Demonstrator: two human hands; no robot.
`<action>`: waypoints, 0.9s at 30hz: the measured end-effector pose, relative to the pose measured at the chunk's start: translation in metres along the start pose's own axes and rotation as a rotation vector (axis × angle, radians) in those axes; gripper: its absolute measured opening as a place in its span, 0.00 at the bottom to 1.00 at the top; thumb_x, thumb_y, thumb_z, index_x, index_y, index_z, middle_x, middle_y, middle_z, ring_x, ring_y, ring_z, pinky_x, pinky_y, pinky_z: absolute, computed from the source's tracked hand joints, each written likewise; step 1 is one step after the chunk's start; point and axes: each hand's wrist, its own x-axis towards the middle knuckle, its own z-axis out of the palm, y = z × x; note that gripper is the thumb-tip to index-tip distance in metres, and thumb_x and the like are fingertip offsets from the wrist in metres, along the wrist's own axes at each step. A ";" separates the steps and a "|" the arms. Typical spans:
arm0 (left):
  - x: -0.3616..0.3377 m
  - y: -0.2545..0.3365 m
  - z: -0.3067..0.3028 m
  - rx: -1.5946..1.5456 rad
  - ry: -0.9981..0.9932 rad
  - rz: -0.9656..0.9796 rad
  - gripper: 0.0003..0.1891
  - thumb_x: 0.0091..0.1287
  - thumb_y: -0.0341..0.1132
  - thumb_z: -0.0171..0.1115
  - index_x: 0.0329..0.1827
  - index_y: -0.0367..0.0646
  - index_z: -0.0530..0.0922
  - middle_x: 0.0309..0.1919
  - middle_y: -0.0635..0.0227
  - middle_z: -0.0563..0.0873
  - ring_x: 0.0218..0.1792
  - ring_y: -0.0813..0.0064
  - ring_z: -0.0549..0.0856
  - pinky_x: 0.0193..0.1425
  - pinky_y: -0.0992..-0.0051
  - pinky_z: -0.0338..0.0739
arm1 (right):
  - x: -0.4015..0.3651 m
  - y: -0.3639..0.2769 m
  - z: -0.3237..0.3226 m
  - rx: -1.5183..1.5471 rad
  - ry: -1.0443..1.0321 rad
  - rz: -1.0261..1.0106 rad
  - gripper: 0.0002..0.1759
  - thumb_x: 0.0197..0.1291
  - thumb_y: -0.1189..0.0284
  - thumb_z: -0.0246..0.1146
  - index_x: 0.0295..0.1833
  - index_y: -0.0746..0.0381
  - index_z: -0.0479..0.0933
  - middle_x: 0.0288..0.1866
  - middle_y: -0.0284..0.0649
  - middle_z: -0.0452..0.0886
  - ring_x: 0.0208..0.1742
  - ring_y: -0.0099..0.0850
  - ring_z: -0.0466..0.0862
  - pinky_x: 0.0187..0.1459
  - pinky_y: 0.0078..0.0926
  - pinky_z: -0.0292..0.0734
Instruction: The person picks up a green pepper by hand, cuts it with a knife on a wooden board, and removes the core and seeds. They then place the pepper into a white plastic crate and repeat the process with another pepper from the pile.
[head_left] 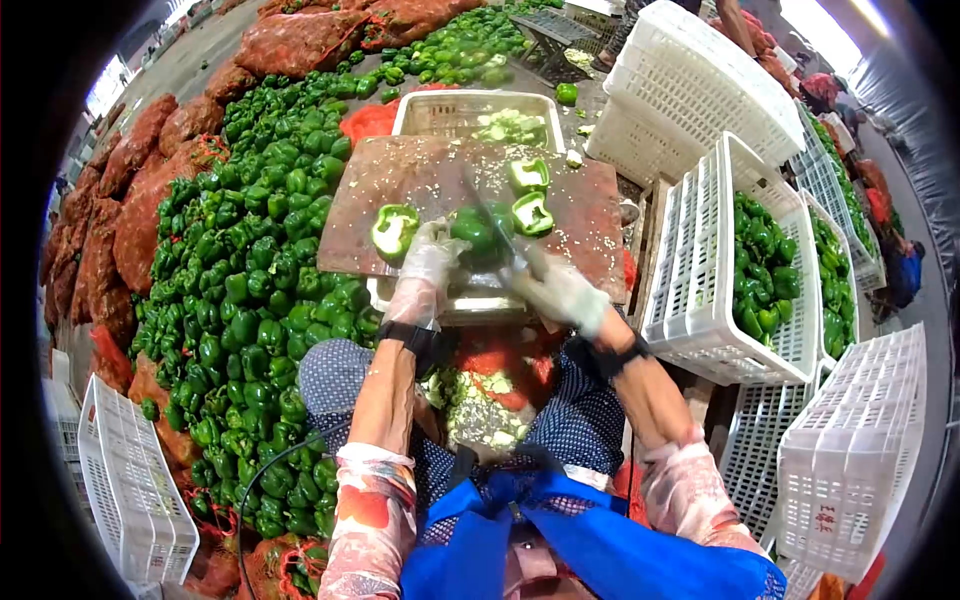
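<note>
On the brown cutting board (360, 190) lies a whole green pepper (476, 236), between my two gloved hands. My left hand (432, 256) has its fingers bent against the pepper's left side. Closed round the handle of a knife, my right hand (558, 288) is at the pepper's right; the blurred blade (484, 205) points up and left over the pepper. A cut pepper half (396, 232) rests left of my left hand. Two more cut pieces, one upper (529, 176) and one lower (532, 213), lie to the right, cut faces up. Pale seeds are scattered over the board.
A large heap of green peppers (250, 290) spreads along the left, beside red mesh sacks (150, 225). Behind the board a white tub (425, 108) holds pepper scraps. White crates (690, 260) stand at the right, some with peppers. Scraps (485, 410) lie between my legs.
</note>
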 end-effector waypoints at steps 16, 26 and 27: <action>-0.075 0.167 -0.110 0.070 0.045 0.176 0.18 0.71 0.31 0.60 0.63 0.40 0.74 0.44 0.57 0.87 0.40 0.69 0.87 0.41 0.75 0.84 | -0.022 -0.019 -0.018 0.024 -0.170 -0.152 0.27 0.58 0.72 0.62 0.65 0.67 0.73 0.46 0.45 0.85 0.45 0.31 0.83 0.49 0.29 0.77; -0.130 -0.029 -0.386 0.314 0.641 -0.285 0.20 0.65 0.36 0.67 0.58 0.41 0.76 0.34 0.70 0.83 0.29 0.75 0.80 0.33 0.71 0.76 | 0.059 0.020 -0.003 0.201 -0.041 0.001 0.27 0.61 0.75 0.63 0.67 0.70 0.71 0.49 0.38 0.83 0.47 0.25 0.79 0.51 0.23 0.75; -0.126 -0.063 -0.403 0.479 0.563 -0.320 0.21 0.65 0.36 0.67 0.59 0.41 0.77 0.36 0.68 0.85 0.31 0.72 0.81 0.35 0.68 0.77 | 0.071 0.029 -0.003 0.176 -0.044 -0.014 0.28 0.62 0.76 0.63 0.68 0.70 0.70 0.51 0.37 0.82 0.48 0.22 0.78 0.52 0.21 0.74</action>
